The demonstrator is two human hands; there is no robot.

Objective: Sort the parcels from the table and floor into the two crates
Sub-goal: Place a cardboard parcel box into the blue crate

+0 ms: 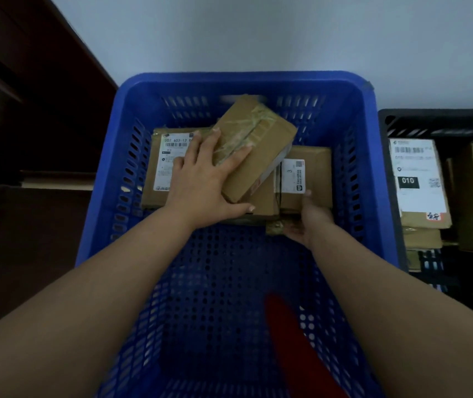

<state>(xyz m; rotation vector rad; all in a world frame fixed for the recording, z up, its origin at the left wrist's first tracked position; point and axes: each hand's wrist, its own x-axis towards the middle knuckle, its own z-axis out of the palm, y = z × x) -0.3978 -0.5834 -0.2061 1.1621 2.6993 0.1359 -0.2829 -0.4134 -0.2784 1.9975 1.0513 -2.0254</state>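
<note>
Two hands in the blue crate: you're mid-placement. Your left hand lies flat, fingers straight, on the taped parcel, which sits tilted atop the parcels already stacked at the far end. Your right hand curls round the near edge of the labelled parcel (grip partly hidden). Next: square both flat, then release. The black crate on the right already holds parcels.

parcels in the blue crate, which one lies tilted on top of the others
The taped parcel under the left hand. It rests askew across the flat parcels, showing tape and no big white label.
</note>
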